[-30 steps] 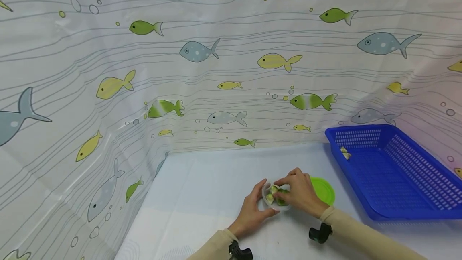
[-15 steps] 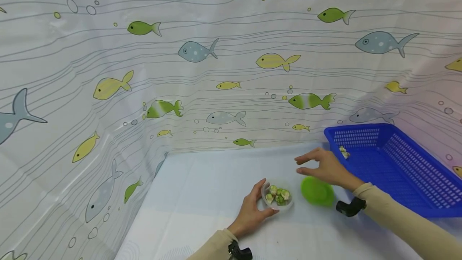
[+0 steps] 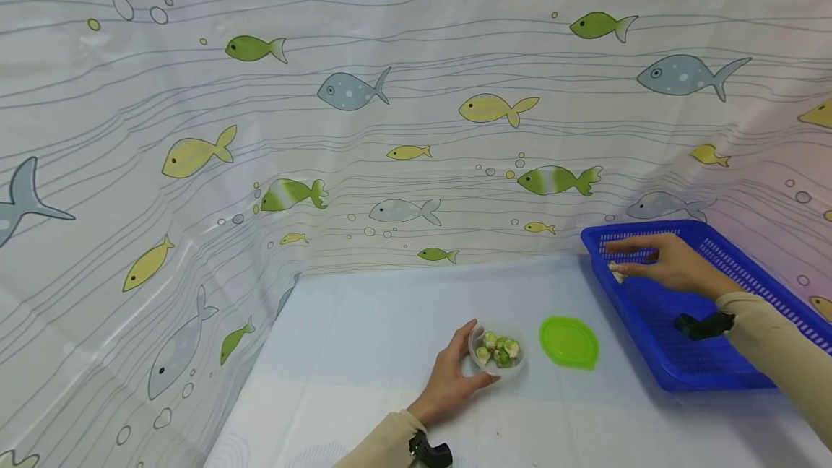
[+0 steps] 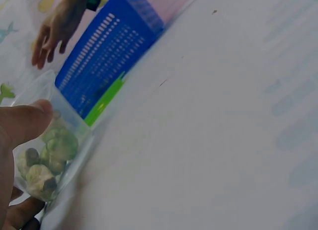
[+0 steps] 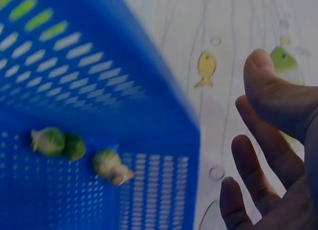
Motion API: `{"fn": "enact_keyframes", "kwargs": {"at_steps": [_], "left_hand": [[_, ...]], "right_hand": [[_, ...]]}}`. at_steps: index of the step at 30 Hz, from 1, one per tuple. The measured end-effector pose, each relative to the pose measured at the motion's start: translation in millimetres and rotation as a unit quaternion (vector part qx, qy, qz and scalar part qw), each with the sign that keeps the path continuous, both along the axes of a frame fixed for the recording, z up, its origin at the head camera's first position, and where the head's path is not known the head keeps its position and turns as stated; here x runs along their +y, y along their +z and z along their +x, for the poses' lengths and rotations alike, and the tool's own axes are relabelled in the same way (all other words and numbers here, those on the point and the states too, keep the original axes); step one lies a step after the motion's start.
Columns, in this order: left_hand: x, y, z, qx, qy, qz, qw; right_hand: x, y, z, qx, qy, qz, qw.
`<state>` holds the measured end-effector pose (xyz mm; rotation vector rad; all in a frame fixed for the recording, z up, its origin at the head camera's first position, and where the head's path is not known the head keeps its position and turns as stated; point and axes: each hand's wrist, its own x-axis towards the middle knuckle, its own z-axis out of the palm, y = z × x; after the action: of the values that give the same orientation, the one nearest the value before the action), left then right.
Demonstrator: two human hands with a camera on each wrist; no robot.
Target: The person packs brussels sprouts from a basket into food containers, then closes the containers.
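My left hand (image 3: 450,374) rests on the table and grips a small clear plastic cup (image 4: 37,88) from its left side, thumb on the near wall. Several green Brussels sprouts (image 3: 502,350) lie inside the cup. My right hand (image 3: 672,263) hovers over the far left part of the blue basket (image 3: 658,370), holding nothing. In the right wrist view its thumb and fingers (image 5: 258,173) are spread apart, just outside the basket's wall. Down in the basket sit a few more Brussels sprouts (image 5: 110,165), close to that wall.
A bright green lid (image 3: 568,342) lies flat on the white table (image 3: 364,331) between the cup and the basket. Behind the table hangs a white curtain (image 3: 422,56) printed with fish.
My right hand has left the cup, passed over the green lid and moved right and away to the basket. The left hand keeps hold of the cup in the same place.
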<state>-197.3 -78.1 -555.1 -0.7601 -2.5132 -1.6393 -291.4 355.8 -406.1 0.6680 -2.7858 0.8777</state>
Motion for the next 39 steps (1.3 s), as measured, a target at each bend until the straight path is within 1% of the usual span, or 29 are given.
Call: {"fn": "enact_keyframes", "kwargs": {"at_steps": [5, 8, 15, 18, 21, 24, 27, 34, 39], "left_hand": [[-0.6, 0.7, 0.5, 0.002, -0.001, 0.002, 1.0], [-0.4, 0.6, 0.5, -0.001, -0.003, 0.004, 1.0], [-0.5, -1.3, -1.1, -0.002, -0.004, 0.0, 1.0], [-0.8, -1.0, -1.3, -0.001, -0.004, 0.001, 1.0], [-1.4, -0.6, -0.8, 0.002, -0.002, 0.0, 1.0], [-1.6, 0.0, -0.1, 0.003, 0.0, -0.002, 1.0], [-1.2, 0.1, 0.2, -0.002, 0.0, -0.002, 1.0], [-1.3, -1.4, -0.3, -0.007, 0.002, -0.004, 1.0], [-1.8, -2.4, -1.3, -0.007, 0.002, -0.001, 1.0]], "right_hand": [[20.7, -16.0, -5.8, -0.018, 0.01, -0.015, 0.9997], [29.2, -25.9, -7.9, -0.035, 0.016, -0.011, 0.9992], [43.3, -49.2, -13.6, -0.062, 0.034, -0.008, 0.9974], [46.0, -56.3, -15.3, -0.086, 0.038, 0.0, 0.9955], [46.9, -61.1, -16.6, -0.106, 0.038, 0.021, 0.9934], [45.9, -64.1, -18.5, -0.115, 0.036, 0.038, 0.992], [45.1, -67.4, -21.6, -0.121, 0.039, 0.042, 0.9909], [43.2, -74.2, -27.0, -0.16, 0.036, 0.037, 0.9857], [40.6, -75.1, -29.7, -0.168, 0.037, 0.034, 0.9845]]}}
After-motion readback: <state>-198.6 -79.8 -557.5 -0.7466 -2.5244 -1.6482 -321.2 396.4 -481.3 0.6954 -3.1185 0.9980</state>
